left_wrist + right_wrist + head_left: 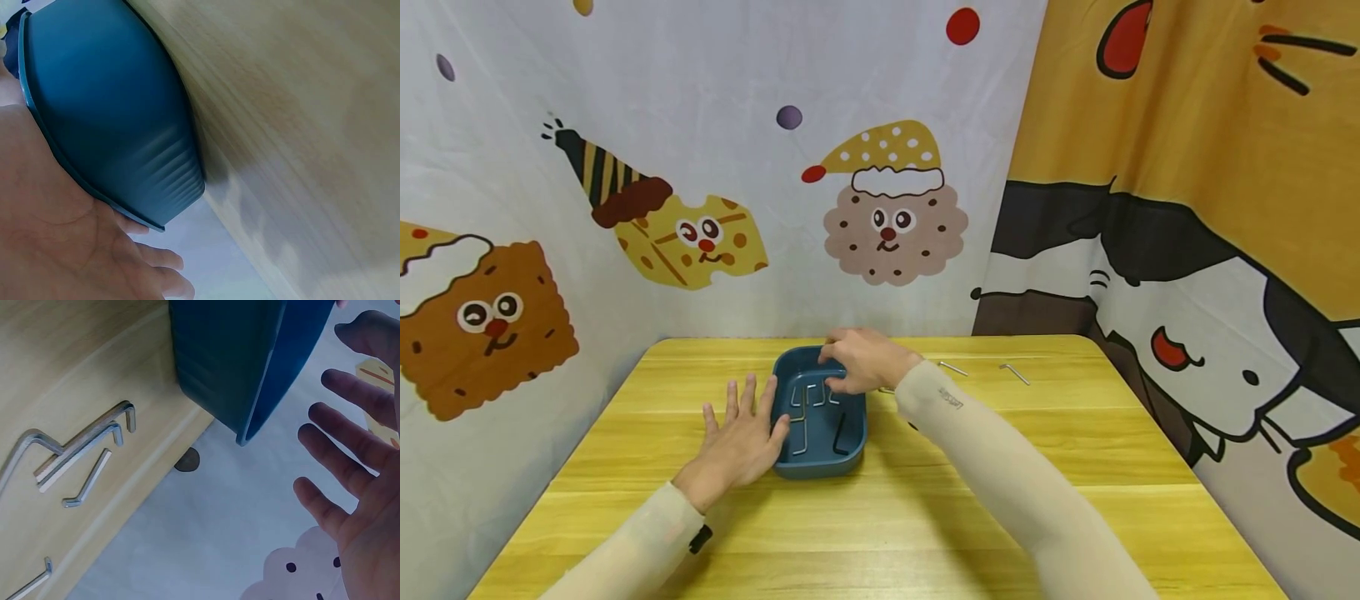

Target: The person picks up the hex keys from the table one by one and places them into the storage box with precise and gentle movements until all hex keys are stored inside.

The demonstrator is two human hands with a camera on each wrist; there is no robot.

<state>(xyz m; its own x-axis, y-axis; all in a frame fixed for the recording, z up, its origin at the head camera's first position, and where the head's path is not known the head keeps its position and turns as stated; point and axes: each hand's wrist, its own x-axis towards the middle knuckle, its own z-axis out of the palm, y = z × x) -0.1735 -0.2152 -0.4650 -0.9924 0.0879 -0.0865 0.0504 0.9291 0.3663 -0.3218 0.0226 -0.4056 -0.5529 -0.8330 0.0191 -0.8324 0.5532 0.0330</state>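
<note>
Blue tray of hex keys near the counter's far edge. Left hand, fingers spread, touches it, best kept steadying; right hand, fingers apart, seems empty above.

Smooth bin, probably plastic, shiny metal hex keys, wooden table, cloth backdrop

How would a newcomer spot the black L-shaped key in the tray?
On the wooden table, find the blue tray. The black L-shaped key lies inside, toward the near right corner. Its dark colour sets it apart: the other keys inside are lighter, metallic.
</note>
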